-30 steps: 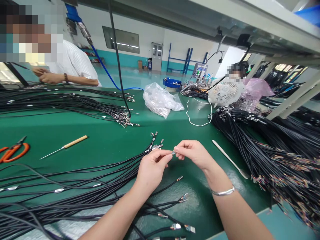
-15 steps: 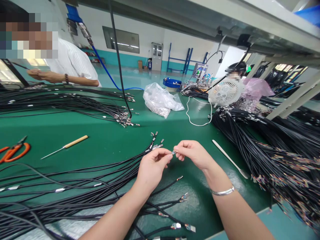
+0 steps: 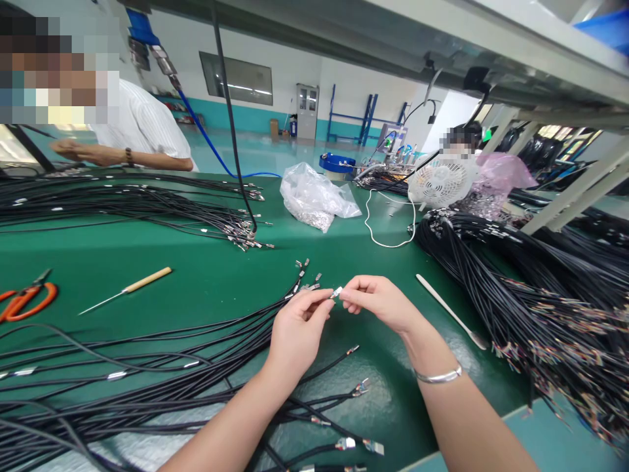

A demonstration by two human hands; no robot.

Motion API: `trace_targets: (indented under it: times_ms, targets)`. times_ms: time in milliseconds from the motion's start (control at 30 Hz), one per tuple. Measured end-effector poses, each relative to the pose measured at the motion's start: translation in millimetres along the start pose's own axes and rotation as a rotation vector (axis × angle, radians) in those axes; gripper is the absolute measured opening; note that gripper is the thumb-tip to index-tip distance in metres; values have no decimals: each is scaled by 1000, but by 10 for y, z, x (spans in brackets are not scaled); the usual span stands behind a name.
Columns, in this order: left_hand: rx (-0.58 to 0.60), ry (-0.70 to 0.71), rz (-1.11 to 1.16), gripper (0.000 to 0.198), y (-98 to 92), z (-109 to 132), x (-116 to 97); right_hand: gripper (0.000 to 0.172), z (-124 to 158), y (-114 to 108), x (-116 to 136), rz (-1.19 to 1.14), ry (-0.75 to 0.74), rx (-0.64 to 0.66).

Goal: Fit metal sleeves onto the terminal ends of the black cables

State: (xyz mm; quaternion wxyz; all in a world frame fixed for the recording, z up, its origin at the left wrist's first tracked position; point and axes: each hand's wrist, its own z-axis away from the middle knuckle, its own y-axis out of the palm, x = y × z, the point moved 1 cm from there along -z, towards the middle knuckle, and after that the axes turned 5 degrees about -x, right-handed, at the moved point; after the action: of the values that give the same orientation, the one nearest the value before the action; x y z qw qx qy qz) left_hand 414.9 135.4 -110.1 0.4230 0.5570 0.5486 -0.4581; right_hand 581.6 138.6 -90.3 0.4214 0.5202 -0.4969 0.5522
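Between thumb and fingers, my left hand (image 3: 301, 328) pinches a small connector (image 3: 337, 292) with a whitish, metallic look. My right hand (image 3: 376, 298) is closed beside it, fingertips at the connector's right side; whether they hold a part of it is too small to tell. Black cables (image 3: 230, 337) run from the left towards my left hand, their tips fitted with small metal connectors. More cable ends with connectors (image 3: 361, 388) lie below my hands on the green table (image 3: 211, 275).
Orange-handled scissors (image 3: 29, 298) and a wooden-handled awl (image 3: 147, 280) lie left. A white stick (image 3: 449, 310) and a thick cable bundle (image 3: 496, 282) lie right. Behind are a plastic bag of parts (image 3: 314, 200), a fan (image 3: 442, 182) and a person in a white shirt (image 3: 147, 128).
The connector between my hands has turned and shows a whiter, broader face. My left fingertips have shifted slightly left and sit a little further apart.
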Motion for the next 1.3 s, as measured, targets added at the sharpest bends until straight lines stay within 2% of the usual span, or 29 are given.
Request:
trace_targets:
  times_ms: [233, 400, 500, 667, 900, 1100, 1300]
  targets:
    - [-16, 281, -169, 12, -11, 33, -5, 26, 17, -3, 16, 7, -24, -18]
    - [4, 333, -257, 11, -32, 46, -61, 23, 25, -9, 36, 7, -75, -23]
    - [22, 364, -289, 12, -36, 57, -57, 26, 26, 9, 40, 15, -52, -32]
    - [47, 344, -333, 16, 0, 77, -46, 27, 42, 51, 58, 27, -39, -36]
    - [33, 368, -258, 12, 0, 48, -109, 27, 51, 45, 63, 35, -50, -7]
    - [50, 341, -240, 15, -9, 35, -70, 27, 54, 51, 65, 11, -40, -7]
    - [200, 282, -399, 24, -30, 66, 0, 22, 49, -81, -8, 144, -9, 21]
